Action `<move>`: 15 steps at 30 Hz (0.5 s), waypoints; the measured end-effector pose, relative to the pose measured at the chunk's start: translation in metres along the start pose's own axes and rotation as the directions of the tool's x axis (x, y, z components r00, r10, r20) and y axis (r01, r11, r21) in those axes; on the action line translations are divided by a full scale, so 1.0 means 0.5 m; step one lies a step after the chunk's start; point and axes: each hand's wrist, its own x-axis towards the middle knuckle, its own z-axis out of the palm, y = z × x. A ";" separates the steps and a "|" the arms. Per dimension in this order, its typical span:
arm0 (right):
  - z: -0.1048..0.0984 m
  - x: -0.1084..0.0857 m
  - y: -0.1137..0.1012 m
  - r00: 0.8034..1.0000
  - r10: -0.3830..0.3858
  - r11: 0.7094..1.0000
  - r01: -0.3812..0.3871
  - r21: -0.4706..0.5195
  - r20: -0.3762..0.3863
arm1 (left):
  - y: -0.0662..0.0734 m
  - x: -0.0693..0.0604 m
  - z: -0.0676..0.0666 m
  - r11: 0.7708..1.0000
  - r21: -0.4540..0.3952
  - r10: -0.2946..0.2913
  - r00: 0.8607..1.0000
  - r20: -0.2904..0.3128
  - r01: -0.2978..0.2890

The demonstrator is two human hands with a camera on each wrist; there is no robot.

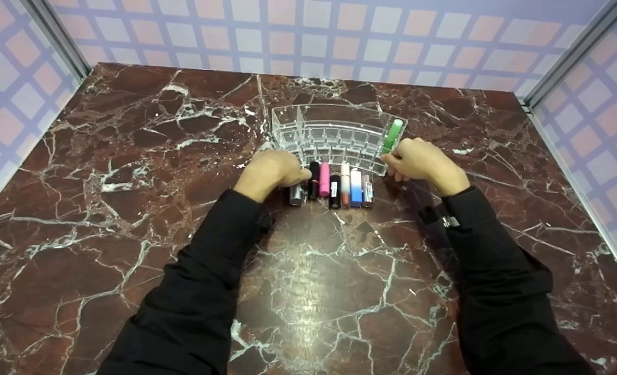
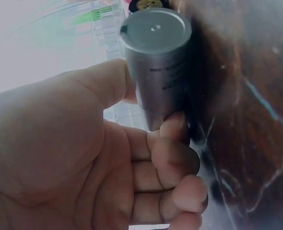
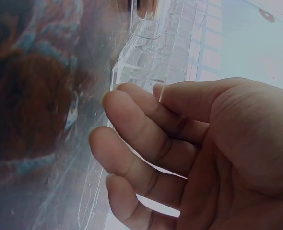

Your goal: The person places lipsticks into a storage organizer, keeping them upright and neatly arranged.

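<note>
My left hand [image 1: 273, 169] pinches a silver-grey cosmetic tube [image 2: 160, 72] between thumb and fingers, at the left end of a row of lipsticks. My right hand [image 1: 422, 160] grips the right front corner of a clear acrylic organizer [image 1: 339, 112], thumb on one side and fingertips on the other. Inside the organizer's right-hand compartment leans a green tube [image 1: 393, 135]. Along its front edge lie a black lipstick [image 1: 314, 181], a pink one [image 1: 324, 179], a shorter black one [image 1: 335, 192], a white-and-brown one [image 1: 345, 187], a blue-and-white one [image 1: 356, 190] and a greyish one [image 1: 367, 192].
A dark red marbled tabletop [image 1: 308, 291] lies under everything, with a bright reflection down its middle. Checked panels [image 1: 313, 41] stand behind the table and at both sides, joined by metal posts.
</note>
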 end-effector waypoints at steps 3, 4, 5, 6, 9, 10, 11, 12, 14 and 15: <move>0.000 0.002 -0.003 1.000 -0.006 1.000 0.006 -0.009 0.000 | 0.000 -0.006 -0.004 1.000 -0.007 0.014 1.000 -0.005 -0.014; 0.000 0.002 -0.004 1.000 -0.010 1.000 0.010 -0.016 -0.002 | 0.000 -0.008 -0.005 1.000 -0.011 0.025 1.000 -0.013 -0.025; 0.000 0.002 -0.005 1.000 -0.016 1.000 0.016 -0.024 -0.006 | -0.001 -0.009 -0.007 0.999 -0.016 0.039 0.999 -0.020 -0.039; 0.000 0.002 -0.006 1.000 -0.019 0.999 0.019 -0.034 -0.009 | 0.000 -0.011 -0.008 0.998 -0.023 0.055 0.998 -0.031 -0.056; 0.000 0.001 -0.006 1.000 -0.022 0.999 0.021 -0.050 -0.018 | 0.001 -0.013 -0.013 0.994 -0.054 0.090 0.993 -0.080 -0.095; 0.000 0.001 -0.006 1.000 -0.018 0.999 0.017 -0.048 -0.018 | 0.002 -0.013 -0.014 0.993 -0.065 0.097 0.991 -0.096 -0.104; 0.000 0.000 -0.005 1.000 -0.015 0.999 0.014 -0.046 -0.018 | 0.003 -0.014 -0.015 0.991 -0.073 0.100 0.989 -0.113 -0.109; 0.000 0.000 -0.005 1.000 -0.009 0.999 0.009 -0.042 -0.018 | 0.004 -0.014 -0.016 0.991 -0.079 0.100 0.986 -0.132 -0.112; 0.000 -0.001 -0.003 1.000 -0.003 0.999 0.003 -0.034 -0.015 | 0.006 -0.014 -0.017 0.989 -0.099 0.092 0.982 -0.166 -0.109; 0.000 -0.001 -0.003 1.000 -0.003 0.999 0.003 -0.031 -0.014 | 0.006 -0.014 -0.018 0.988 -0.104 0.091 0.979 -0.181 -0.111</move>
